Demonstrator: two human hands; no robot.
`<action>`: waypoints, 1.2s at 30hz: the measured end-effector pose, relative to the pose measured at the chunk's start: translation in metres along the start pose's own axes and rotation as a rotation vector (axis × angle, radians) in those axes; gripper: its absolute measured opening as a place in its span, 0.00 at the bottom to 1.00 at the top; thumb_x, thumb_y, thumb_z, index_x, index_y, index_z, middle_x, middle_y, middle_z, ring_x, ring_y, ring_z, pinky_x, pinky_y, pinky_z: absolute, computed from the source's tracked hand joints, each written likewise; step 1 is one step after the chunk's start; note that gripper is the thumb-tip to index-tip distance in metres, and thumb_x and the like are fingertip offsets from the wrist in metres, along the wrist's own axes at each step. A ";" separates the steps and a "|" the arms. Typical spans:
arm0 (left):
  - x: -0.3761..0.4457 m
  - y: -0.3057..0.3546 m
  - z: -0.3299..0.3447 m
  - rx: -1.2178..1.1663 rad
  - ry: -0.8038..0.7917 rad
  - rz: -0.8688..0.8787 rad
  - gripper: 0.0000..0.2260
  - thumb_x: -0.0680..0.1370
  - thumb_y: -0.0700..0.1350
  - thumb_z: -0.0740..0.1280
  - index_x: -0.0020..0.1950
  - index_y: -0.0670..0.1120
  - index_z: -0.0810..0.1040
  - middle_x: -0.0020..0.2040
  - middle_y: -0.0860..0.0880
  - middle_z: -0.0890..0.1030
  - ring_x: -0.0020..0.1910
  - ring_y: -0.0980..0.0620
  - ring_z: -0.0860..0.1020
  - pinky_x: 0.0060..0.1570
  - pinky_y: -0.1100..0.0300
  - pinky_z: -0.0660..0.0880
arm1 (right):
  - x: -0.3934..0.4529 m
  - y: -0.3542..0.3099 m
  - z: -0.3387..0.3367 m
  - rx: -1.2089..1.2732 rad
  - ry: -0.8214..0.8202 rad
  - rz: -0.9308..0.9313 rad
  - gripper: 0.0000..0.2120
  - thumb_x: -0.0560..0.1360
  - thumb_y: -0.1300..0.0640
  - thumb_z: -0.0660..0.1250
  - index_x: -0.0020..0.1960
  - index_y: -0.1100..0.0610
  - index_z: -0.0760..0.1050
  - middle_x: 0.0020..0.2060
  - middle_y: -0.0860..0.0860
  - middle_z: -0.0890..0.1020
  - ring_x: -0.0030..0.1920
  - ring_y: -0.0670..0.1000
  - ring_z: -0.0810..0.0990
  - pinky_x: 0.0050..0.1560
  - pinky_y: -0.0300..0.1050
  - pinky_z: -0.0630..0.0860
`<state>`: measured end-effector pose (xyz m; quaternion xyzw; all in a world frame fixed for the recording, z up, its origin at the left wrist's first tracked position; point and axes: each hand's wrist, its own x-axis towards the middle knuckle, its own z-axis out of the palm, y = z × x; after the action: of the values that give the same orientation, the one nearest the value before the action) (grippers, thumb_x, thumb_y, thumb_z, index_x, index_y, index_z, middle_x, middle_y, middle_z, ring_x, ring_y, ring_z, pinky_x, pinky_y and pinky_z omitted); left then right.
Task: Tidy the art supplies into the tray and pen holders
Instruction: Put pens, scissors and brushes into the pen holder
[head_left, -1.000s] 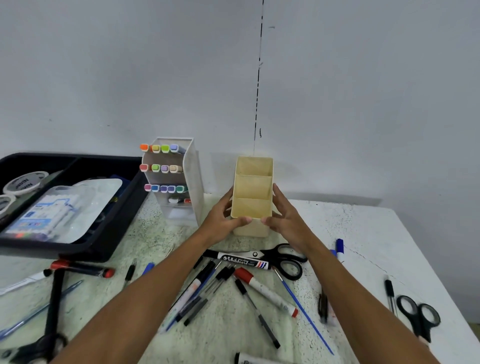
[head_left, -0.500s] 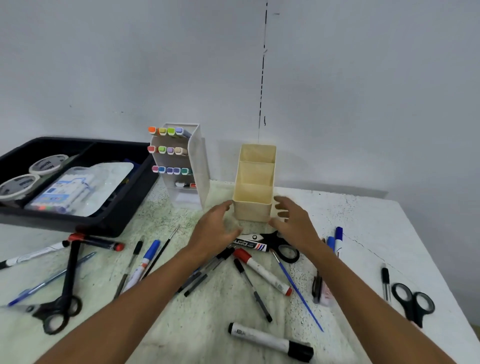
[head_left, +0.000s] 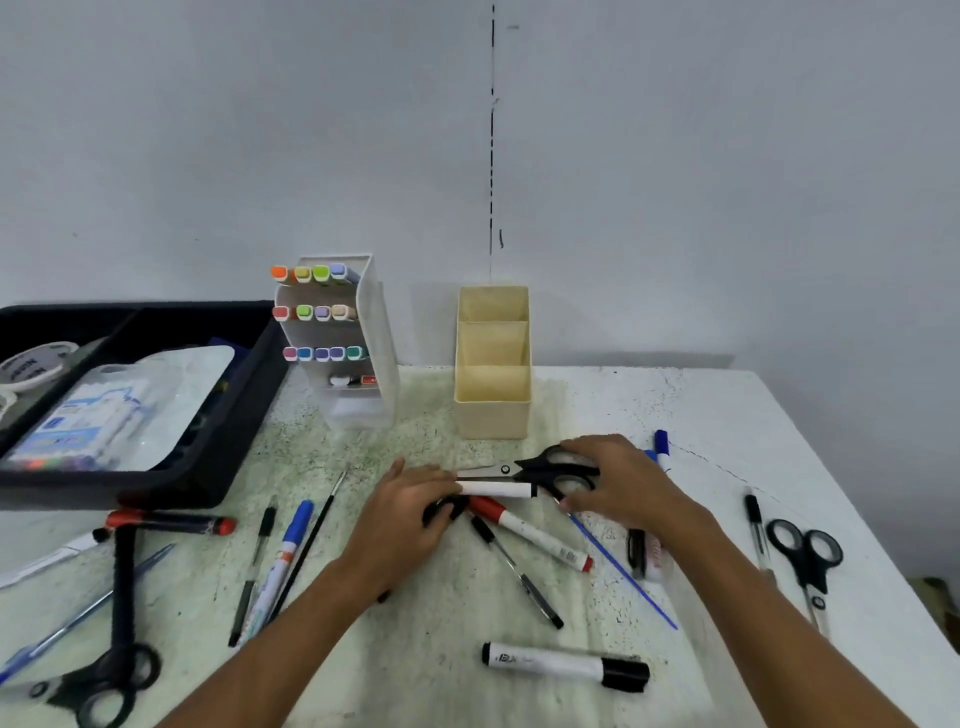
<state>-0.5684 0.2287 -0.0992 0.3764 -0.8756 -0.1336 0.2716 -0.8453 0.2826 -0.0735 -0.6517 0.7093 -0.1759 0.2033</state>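
Task barely begun. Cream pen holder (head_left: 492, 364) stands upright just beyond both hands, all three compartments showing nothing inside. Clear marker rack (head_left: 340, 338) beside it, toward the left hand's side, already carries rows of coloured markers. Black tray (head_left: 244, 384) further out on that side holds tape rolls and a plastic-wrapped pack; no loose pens visible in it.

Right hand (head_left: 618, 480) lies over the handles of the black scissors (head_left: 530, 470), fingers curled about the loops; looks like a grip forming, though whether the scissors are lifted off the table is hard to tell. Left hand (head_left: 405, 514) is curled over the dark end of a whiteboard marker (head_left: 496, 489), whose white barrel runs from its fingertips toward the right hand, just beneath the scissor blades.

Left to do: nearly everything.
- Between the hands and nearer the body: red-capped marker (head_left: 530, 532), thin black pen (head_left: 517, 571), blue stick (head_left: 623, 577).
- Nearest the body: black-capped marker (head_left: 566, 665).
- Outside the left hand: blue marker (head_left: 283, 561), pens, a second pair of scissors (head_left: 111, 670).
- Outside the right hand: a third pair of scissors (head_left: 805, 558), a pen, a blue-capped marker (head_left: 661, 447).

In the way: scissors and markers overlap under the hands, so lifting one likely drags its neighbours.
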 end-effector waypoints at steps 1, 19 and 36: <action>0.000 -0.002 -0.002 -0.004 -0.001 0.008 0.12 0.71 0.37 0.74 0.54 0.46 0.84 0.54 0.49 0.84 0.59 0.49 0.79 0.69 0.43 0.64 | -0.001 -0.003 0.000 0.002 0.007 0.005 0.30 0.62 0.45 0.78 0.62 0.44 0.75 0.51 0.40 0.79 0.58 0.47 0.74 0.53 0.49 0.76; 0.036 0.014 -0.029 -0.191 0.102 0.143 0.16 0.72 0.41 0.74 0.59 0.45 0.81 0.58 0.49 0.79 0.60 0.53 0.73 0.60 0.60 0.68 | -0.044 -0.021 -0.026 0.064 0.465 -0.061 0.35 0.62 0.54 0.74 0.66 0.45 0.65 0.55 0.36 0.72 0.58 0.47 0.74 0.51 0.41 0.70; 0.025 0.002 -0.075 -1.410 -0.577 -0.437 0.19 0.81 0.58 0.57 0.70 0.54 0.70 0.61 0.35 0.78 0.50 0.35 0.81 0.33 0.57 0.76 | -0.018 -0.127 -0.014 0.212 -0.032 -0.390 0.51 0.67 0.54 0.73 0.73 0.29 0.41 0.69 0.34 0.67 0.66 0.35 0.69 0.64 0.30 0.67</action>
<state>-0.5411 0.2097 -0.0275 0.2295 -0.5268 -0.7993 0.1760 -0.7427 0.2887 0.0051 -0.7543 0.5440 -0.2749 0.2441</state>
